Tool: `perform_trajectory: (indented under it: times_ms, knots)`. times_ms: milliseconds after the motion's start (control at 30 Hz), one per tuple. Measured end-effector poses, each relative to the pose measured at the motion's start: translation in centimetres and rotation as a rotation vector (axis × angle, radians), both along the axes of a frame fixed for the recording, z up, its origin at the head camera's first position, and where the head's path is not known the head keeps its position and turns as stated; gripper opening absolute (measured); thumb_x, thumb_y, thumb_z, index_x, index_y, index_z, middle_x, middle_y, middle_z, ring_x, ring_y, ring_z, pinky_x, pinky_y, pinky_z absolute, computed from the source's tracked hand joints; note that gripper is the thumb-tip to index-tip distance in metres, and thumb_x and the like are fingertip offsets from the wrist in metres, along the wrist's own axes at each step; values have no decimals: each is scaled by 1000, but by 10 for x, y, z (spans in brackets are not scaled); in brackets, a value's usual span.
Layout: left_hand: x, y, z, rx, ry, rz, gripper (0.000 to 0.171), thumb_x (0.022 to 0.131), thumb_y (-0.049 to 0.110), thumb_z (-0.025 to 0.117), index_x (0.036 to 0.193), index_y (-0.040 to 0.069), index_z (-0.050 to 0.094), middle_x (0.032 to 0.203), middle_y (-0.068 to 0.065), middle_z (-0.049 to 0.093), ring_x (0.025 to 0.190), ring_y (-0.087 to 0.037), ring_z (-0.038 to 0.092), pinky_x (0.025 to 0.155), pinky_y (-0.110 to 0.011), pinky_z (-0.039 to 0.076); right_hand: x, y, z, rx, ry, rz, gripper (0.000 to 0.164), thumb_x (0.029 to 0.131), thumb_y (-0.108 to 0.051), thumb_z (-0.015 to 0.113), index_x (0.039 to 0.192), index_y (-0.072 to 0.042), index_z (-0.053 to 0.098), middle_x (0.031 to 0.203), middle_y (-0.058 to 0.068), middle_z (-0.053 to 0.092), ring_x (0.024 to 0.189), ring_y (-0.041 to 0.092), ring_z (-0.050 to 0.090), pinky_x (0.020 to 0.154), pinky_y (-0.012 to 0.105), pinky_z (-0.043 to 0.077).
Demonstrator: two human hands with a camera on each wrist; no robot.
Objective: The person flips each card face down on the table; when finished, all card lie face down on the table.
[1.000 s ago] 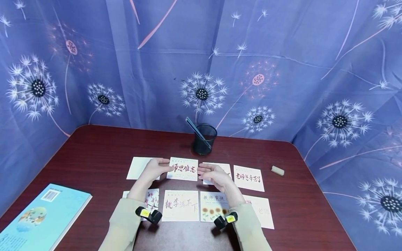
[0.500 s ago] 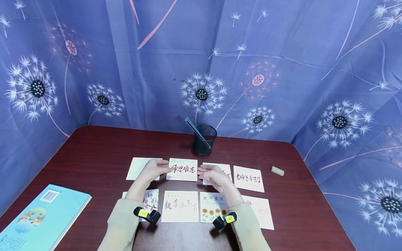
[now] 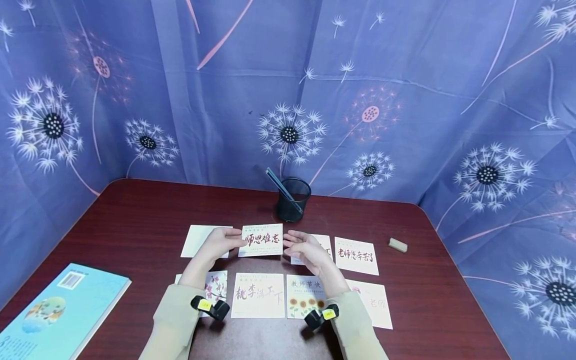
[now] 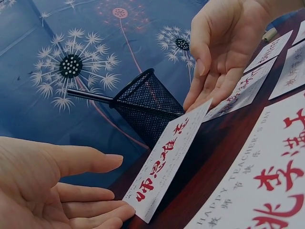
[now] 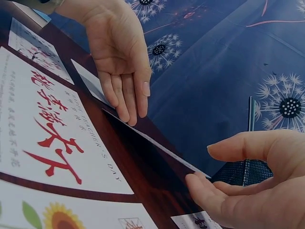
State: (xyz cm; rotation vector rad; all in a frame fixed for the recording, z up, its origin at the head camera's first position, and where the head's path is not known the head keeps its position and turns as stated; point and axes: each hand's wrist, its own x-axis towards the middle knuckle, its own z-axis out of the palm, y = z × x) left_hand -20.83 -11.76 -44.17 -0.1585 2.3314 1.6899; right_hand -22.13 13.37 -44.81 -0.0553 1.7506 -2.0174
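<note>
A white greeting card [image 3: 263, 241] with red brush lettering is raised slightly off the table, between my two hands. In the left wrist view, fingertips of my left hand [image 3: 218, 245] touch the card's [image 4: 164, 164] left edge; the fingers are extended and the thumb stands apart. My right hand [image 3: 310, 252] has its fingertips at the opposite edge, its thumb also away from the card. The right wrist view shows the card [image 5: 164, 150] nearly edge-on, with a dark gap beneath it. Under the right hand lies another red-lettered card [image 3: 320, 242], partly hidden.
A plain white card [image 3: 195, 240] and a lettered card [image 3: 357, 255] flank the back row. In front lie a blossom card [image 3: 217, 284], a lettered card [image 3: 258, 295], a sunflower card [image 3: 306, 297] and another [image 3: 378, 302]. A mesh pen holder [image 3: 290, 207], eraser [image 3: 398, 244] and blue book [image 3: 63, 310] surround them.
The card between my hands dips slightly, then sits a little higher and tilts more toward the head camera. Both hands stay almost in place, and the other cards have not moved.
</note>
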Motion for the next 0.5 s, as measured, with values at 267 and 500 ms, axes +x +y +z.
perform_trajectory:
  times_ms: [267, 500]
  knots:
    - [0, -1, 1, 2, -12, -14, 53, 90, 12, 67, 134, -12, 49, 131, -29, 58, 127, -39, 53, 108, -47, 43, 1, -4, -3, -6, 40, -12, 67, 81, 10, 48, 144, 16, 27, 148, 36, 34, 115, 18, 54, 81, 12, 51]
    - [0, -1, -1, 9, -14, -1, 53, 90, 12, 67, 134, -12, 50, 131, -29, 57, 125, -39, 54, 108, -48, 43, 3, -12, -7, -27, 43, -22, 66, 81, 11, 48, 143, 17, 27, 146, 37, 34, 105, 14, 58, 82, 15, 52]
